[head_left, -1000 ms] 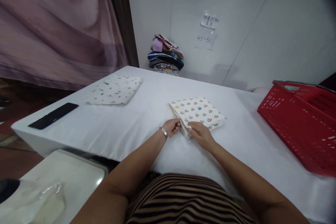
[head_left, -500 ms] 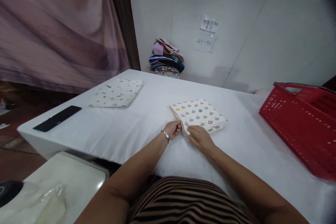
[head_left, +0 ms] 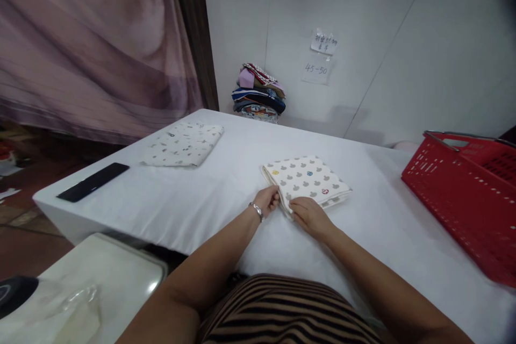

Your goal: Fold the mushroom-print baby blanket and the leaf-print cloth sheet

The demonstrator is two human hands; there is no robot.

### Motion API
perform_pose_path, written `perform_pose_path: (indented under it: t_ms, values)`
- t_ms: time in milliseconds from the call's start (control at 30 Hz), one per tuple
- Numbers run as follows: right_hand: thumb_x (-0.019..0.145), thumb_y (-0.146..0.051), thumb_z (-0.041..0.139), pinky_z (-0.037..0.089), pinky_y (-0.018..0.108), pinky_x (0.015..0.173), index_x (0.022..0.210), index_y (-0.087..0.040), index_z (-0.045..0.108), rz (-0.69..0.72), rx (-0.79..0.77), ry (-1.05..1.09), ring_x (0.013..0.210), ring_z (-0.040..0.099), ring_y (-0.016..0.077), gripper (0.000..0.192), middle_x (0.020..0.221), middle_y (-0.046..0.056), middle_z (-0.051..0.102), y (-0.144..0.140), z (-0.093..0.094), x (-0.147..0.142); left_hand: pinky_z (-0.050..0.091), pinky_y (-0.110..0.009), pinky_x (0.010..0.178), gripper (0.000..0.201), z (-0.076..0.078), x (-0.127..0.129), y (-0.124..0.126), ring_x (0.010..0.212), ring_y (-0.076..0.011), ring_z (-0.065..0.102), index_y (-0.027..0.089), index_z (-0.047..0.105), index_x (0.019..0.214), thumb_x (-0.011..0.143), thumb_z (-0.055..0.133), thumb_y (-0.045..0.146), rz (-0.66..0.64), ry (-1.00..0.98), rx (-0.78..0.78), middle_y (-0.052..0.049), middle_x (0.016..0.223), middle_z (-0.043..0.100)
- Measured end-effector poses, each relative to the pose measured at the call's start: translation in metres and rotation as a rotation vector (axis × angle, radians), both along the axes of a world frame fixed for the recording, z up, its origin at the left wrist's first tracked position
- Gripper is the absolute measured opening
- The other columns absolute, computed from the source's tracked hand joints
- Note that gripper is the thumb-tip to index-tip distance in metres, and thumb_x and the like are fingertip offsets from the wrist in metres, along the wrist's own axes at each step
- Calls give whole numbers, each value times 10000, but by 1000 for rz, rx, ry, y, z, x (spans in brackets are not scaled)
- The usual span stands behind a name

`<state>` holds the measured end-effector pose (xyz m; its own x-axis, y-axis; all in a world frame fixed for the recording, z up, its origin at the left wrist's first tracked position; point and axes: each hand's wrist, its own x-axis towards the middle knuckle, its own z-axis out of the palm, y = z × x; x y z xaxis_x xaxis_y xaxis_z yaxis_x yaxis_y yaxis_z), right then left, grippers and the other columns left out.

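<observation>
A folded white cloth (head_left: 304,176) printed with grey shapes and a few yellow, blue and red ones lies on the white-covered table (head_left: 237,150) in front of me. My left hand (head_left: 267,200), with a silver bracelet at the wrist, is closed on the layered edge at the cloth's left side. My right hand (head_left: 309,215) pinches the near corner, thumb below and fingers on top. Fingertips of both hands are partly hidden by the fabric.
Another folded patterned cloth (head_left: 183,145) lies at the table's left, beside a flat black panel (head_left: 93,181). A red plastic basket (head_left: 463,199) stands on the right. Behind the table rises a stack of folded fabrics (head_left: 260,94) by the wall. A white surface (head_left: 121,263) is at lower left.
The view has shifted slightly. Both hands stay at the same edge and corner of the cloth, with only a small shift of the right fingers.
</observation>
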<state>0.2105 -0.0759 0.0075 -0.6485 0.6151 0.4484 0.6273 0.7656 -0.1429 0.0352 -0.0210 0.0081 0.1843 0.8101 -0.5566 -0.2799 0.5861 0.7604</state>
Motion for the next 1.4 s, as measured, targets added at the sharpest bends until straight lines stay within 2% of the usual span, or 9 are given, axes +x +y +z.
perform_pose_path:
  t_ms: [400,567,600,700,833,1000,1133,1267,1400]
  values:
    - [847,-262,496,443,402,857,1044,-168,579,-10,-71,25,1013,531,232,234,1084,126,596,-4,-2,0,179,-184,367,337,0,6,19,337,-34,300,172,370,495,769,532,285,54,243,56,58,425,378]
    - [868,-338,489,462,355,864,999,-200,622,-73,-208,159,1001,559,199,232,1055,88,625,-2,14,-2,302,-218,435,168,4,-8,25,436,-97,434,161,527,598,730,567,257,93,464,191,25,475,469]
    - [879,-349,471,459,354,876,1016,-206,621,-89,-217,175,1022,555,197,248,1078,87,620,-1,17,-4,354,-224,490,94,7,-11,26,514,-117,494,163,573,702,730,569,252,127,515,246,13,545,525]
    - [893,-370,441,399,402,961,1162,-211,564,-96,-206,91,1162,478,223,336,1241,105,545,3,17,-12,432,-272,776,279,16,-12,28,863,-169,572,188,565,1047,784,519,271,156,772,606,-50,902,632]
    - [886,-425,439,276,483,1039,1332,-221,412,-100,-243,-132,1302,316,258,492,1396,111,397,0,4,-19,220,-389,1076,361,15,0,34,1266,-220,352,204,520,1187,854,419,301,-168,1168,1099,-81,1316,483]
    - [856,-495,471,218,487,1069,1370,-193,359,-115,-279,-136,1340,243,259,606,1441,123,317,-12,1,-18,76,-486,1105,471,-9,5,49,1369,-250,154,215,423,1315,881,335,375,-409,1416,990,-64,1454,311]
    - [900,-440,420,286,435,1048,1250,-250,507,-119,-291,-20,1275,376,210,408,1363,75,450,2,21,-11,74,-510,1098,491,-17,3,54,1375,-246,135,223,388,1346,891,290,380,-439,1445,973,-56,1469,276]
    - [904,-413,413,214,479,1069,1266,-207,499,-387,-242,25,1327,283,237,426,1395,101,402,45,32,18,79,-528,1093,495,-10,2,50,1378,-241,123,226,381,1348,894,274,392,-464,1450,943,-49,1475,261]
    - [895,-466,384,166,530,1059,1346,-168,403,-697,-381,-111,1361,165,287,541,1456,131,276,73,10,57,91,-530,1090,500,-9,0,47,1382,-227,103,238,348,1366,901,247,390,-478,1436,918,-37,1487,227]
